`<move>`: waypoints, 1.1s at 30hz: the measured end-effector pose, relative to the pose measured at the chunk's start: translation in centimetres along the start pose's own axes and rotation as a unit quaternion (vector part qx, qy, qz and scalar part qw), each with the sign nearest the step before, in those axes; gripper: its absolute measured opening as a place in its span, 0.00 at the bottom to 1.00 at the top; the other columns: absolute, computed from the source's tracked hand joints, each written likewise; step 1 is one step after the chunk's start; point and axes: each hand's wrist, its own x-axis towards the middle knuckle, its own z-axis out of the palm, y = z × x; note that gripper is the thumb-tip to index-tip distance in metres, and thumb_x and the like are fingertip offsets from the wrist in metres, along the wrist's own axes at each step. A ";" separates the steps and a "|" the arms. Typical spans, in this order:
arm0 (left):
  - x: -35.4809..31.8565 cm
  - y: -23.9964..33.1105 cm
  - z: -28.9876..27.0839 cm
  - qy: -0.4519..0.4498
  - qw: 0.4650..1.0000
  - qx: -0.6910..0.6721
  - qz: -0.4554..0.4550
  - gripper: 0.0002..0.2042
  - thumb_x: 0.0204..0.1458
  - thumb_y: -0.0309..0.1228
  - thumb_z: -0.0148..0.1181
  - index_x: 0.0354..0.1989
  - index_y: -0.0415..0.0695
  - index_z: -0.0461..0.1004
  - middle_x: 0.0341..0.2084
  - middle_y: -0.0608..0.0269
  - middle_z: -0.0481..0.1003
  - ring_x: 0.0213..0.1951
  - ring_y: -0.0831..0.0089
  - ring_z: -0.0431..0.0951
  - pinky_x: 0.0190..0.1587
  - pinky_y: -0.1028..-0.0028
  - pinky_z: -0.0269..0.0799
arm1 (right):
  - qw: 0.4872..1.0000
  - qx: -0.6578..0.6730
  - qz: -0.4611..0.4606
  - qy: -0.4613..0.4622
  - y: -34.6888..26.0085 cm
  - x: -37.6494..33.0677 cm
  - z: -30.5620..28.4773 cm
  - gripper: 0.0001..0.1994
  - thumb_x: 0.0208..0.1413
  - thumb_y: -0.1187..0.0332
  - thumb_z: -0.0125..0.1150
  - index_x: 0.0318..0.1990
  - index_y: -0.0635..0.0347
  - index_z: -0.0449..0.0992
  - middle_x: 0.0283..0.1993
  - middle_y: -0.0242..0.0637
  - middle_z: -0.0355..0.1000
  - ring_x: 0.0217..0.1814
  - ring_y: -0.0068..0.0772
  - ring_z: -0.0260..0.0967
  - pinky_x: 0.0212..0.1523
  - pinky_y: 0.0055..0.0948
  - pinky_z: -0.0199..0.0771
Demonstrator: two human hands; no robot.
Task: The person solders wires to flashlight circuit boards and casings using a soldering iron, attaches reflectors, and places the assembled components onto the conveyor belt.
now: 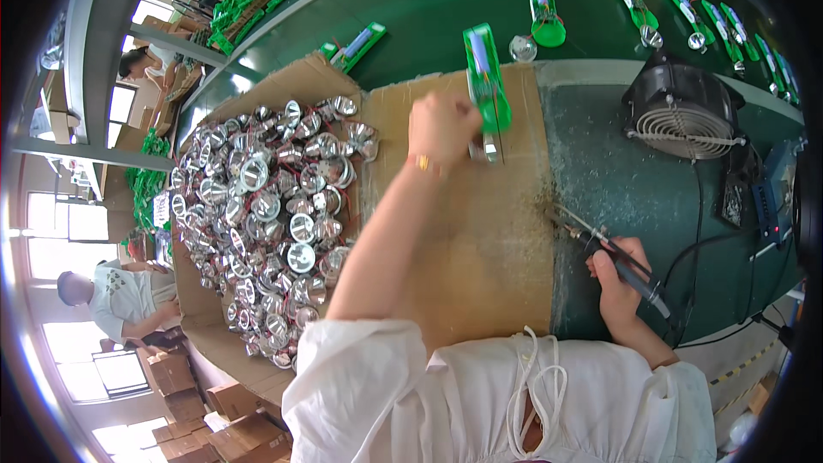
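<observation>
My left hand [441, 129] is over the cardboard sheet, its fingers curled together at the left edge of a green plastic housing [490, 90]. What the fingertips pinch is hidden. The housing lies lengthwise away from me, with a blue-violet cylindrical cell [478, 51] and wiring inside. A small silvery part [490, 147] sits at its near end. My right hand [619, 279] is closed around a soldering iron [630, 273], whose thin metal end points up and left to the sheet's right edge. A second slim rod runs alongside the iron.
A cardboard box [201, 313] on the left holds a heap of shiny reflectors [266, 206] with wires. Several similar green housings [542, 13] lie along the far green surface. A black fan [681, 111] and a blue powered unit [776, 189] stand at right. Another person [129, 300] sits at far left.
</observation>
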 end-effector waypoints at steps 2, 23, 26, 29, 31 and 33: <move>5.7 -2.2 1.3 0.010 0.999 0.043 -0.018 0.08 0.41 0.34 0.58 0.26 0.43 0.77 0.22 0.55 0.76 0.27 0.61 0.76 0.33 0.68 0.72 | 1.000 -0.009 0.020 0.000 0.3 -0.2 -0.1 0.06 0.49 0.76 0.57 0.32 0.64 0.66 0.26 0.36 0.69 0.25 0.20 0.65 0.28 0.19 0.66; 8.1 1.8 -8.3 -0.127 0.977 0.169 0.008 0.27 0.36 0.53 0.62 0.34 0.40 0.72 0.29 0.48 0.75 0.34 0.52 0.75 0.38 0.61 0.71 | 1.000 -0.025 0.004 0.012 2.2 -0.2 -0.8 0.09 0.45 0.78 0.60 0.33 0.63 0.65 0.31 0.35 0.68 0.27 0.21 0.64 0.29 0.20 0.64; -2.2 2.8 -4.0 -0.156 0.978 0.137 -0.012 0.30 0.36 0.48 0.64 0.45 0.40 0.66 0.27 0.48 0.73 0.31 0.50 0.75 0.34 0.59 0.71 | 0.996 0.024 0.066 0.052 0.5 0.0 0.0 0.08 0.50 0.74 0.58 0.36 0.64 0.66 0.26 0.36 0.69 0.22 0.18 0.63 0.24 0.17 0.65; -10.5 3.3 -0.6 -0.041 0.997 0.046 -0.047 0.35 0.38 0.45 0.65 0.53 0.40 0.59 0.33 0.46 0.72 0.31 0.51 0.74 0.33 0.60 0.71 | 0.999 0.013 0.020 0.032 -0.1 0.1 0.4 0.08 0.52 0.71 0.56 0.35 0.66 0.66 0.25 0.36 0.69 0.22 0.18 0.63 0.24 0.17 0.65; -13.5 3.8 -0.9 0.041 0.998 -0.010 -0.036 0.33 0.39 0.42 0.66 0.52 0.40 0.60 0.35 0.49 0.69 0.32 0.55 0.73 0.34 0.62 0.71 | 1.000 0.005 0.003 0.028 0.1 0.1 0.5 0.09 0.52 0.70 0.56 0.34 0.66 0.66 0.25 0.37 0.69 0.22 0.17 0.63 0.25 0.17 0.65; -15.0 2.9 -2.3 0.113 0.991 -0.030 -0.066 0.30 0.39 0.41 0.66 0.49 0.41 0.63 0.34 0.53 0.69 0.35 0.58 0.71 0.37 0.64 0.69 | 1.000 -0.002 -0.007 0.031 0.3 0.3 0.4 0.08 0.52 0.70 0.56 0.34 0.66 0.66 0.25 0.37 0.70 0.23 0.17 0.63 0.25 0.17 0.64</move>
